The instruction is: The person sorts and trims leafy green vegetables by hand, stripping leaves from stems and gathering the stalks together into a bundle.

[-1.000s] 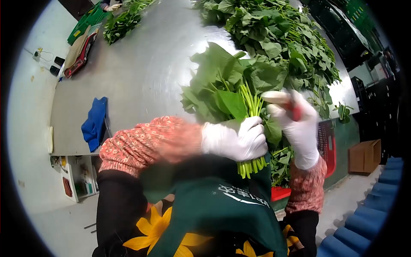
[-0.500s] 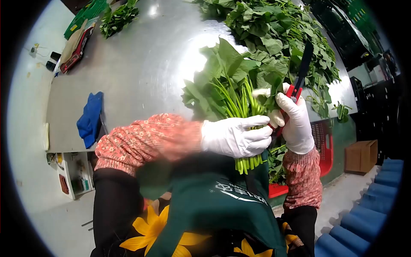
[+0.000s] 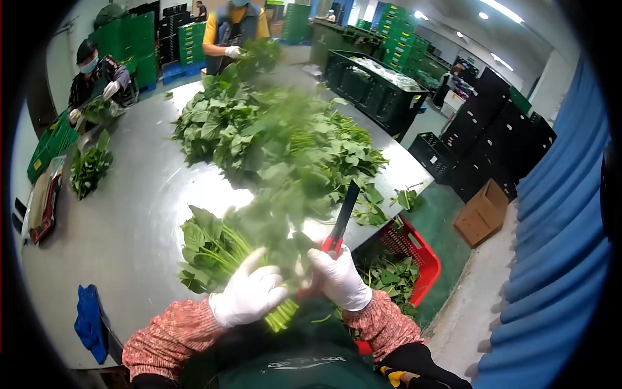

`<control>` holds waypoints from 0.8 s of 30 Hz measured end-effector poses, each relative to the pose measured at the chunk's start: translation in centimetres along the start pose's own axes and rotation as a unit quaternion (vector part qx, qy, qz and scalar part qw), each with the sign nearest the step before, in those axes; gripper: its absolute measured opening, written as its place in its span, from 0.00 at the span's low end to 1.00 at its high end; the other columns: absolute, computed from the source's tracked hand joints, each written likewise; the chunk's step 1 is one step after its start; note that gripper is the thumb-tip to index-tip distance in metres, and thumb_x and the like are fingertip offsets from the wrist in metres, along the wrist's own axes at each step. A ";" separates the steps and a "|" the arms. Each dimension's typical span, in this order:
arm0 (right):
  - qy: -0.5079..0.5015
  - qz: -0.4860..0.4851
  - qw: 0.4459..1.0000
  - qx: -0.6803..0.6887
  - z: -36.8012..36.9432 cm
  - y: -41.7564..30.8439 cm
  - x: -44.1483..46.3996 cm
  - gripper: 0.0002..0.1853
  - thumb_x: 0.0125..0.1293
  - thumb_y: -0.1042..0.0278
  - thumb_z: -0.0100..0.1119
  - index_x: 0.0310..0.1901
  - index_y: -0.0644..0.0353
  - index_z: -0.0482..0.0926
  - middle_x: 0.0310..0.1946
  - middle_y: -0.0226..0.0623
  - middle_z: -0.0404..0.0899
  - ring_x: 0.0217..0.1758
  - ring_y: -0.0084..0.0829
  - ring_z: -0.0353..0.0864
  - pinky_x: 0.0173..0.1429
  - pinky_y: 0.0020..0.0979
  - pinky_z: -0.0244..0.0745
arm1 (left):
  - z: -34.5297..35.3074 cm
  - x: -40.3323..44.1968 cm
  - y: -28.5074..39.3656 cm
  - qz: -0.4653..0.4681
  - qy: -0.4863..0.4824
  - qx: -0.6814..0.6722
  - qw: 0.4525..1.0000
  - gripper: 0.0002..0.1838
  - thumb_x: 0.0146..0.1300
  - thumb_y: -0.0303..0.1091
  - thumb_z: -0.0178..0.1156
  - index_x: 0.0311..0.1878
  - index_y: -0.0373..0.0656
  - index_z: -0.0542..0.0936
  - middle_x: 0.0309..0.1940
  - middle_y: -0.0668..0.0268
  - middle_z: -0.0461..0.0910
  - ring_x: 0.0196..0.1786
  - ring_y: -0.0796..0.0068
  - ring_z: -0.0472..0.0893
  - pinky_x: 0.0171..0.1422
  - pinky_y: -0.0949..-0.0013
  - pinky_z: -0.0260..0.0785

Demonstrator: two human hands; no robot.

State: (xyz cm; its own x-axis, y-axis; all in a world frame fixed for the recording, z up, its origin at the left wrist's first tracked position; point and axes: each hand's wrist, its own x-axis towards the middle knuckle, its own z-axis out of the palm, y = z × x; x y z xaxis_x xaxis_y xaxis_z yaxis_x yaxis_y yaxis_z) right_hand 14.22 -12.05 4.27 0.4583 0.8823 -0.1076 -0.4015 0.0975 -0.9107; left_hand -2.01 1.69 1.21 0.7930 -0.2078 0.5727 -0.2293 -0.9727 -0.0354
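My left hand [image 3: 249, 292], in a white glove, is closed around a bunch of leafy green stems [image 3: 223, 253]. The leaves point away to the left and the cut ends [image 3: 282, 316] stick out below the palm. Close on its right, my gloved right hand [image 3: 340, 279] grips a red-handled cutting tool [image 3: 345, 217], its long black blade pointing up and away; whether it is a knife or scissors I cannot tell. Blurred leaves hang by the right fingertips, partly hiding them. Ahead lies a large heap of the same greens [image 3: 227, 133].
Beneath the metal table's [image 3: 139, 214] right edge stands a red crate [image 3: 424, 259] holding greens. A blue cloth [image 3: 91, 324] lies at left. Two co-workers [image 3: 97, 81] [image 3: 236, 32] handle greens across the table. A black crate [image 3: 376, 91] and a cardboard box [image 3: 483, 214] stand to the right.
The view has tilted up, bringing the room and co-workers into sight. My left fingers have lifted somewhat around the bunch. Leaves near my right hand are now smeared by motion.
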 end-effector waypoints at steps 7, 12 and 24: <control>0.122 -0.156 0.969 0.147 -1.0 -2.3 -1.3 0.08 0.72 0.63 0.59 0.45 0.55 0.73 0.27 0.28 0.73 0.24 0.22 0.73 0.28 0.26 0.74 | -0.8 0.8 -0.2 0.034 0.033 0.023 0.999 0.33 0.50 0.24 0.58 0.62 0.61 0.79 0.26 0.71 0.69 0.30 0.71 0.73 0.52 0.55 0.75; 0.152 -0.336 0.903 0.219 -8.5 -4.6 -3.6 0.08 0.73 0.65 0.57 0.48 0.56 0.73 0.26 0.31 0.73 0.22 0.24 0.71 0.25 0.27 0.73 | -4.1 1.0 -0.9 -0.136 0.066 -0.006 0.988 0.22 0.51 0.22 0.60 0.53 0.39 0.79 0.32 0.66 0.79 0.33 0.63 0.79 0.53 0.58 0.74; 0.288 -0.088 0.795 -0.527 -23.5 4.3 -4.5 0.29 0.65 0.67 0.69 0.65 0.64 0.72 0.60 0.48 0.79 0.59 0.33 0.81 0.63 0.32 0.74 | -10.2 -14.3 -12.2 -0.425 0.505 -0.616 0.429 0.12 0.67 0.30 0.57 0.52 0.39 0.78 0.45 0.61 0.83 0.45 0.65 0.83 0.53 0.62 0.78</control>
State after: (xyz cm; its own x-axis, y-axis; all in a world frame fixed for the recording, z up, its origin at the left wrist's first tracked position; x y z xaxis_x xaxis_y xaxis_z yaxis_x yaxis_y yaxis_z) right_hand 29.04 -26.48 -8.59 0.8421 0.5118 0.1698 0.4578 -0.5121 -0.7268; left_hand -16.31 17.57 1.81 0.3790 0.9248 0.0334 -0.7180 0.2711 0.6410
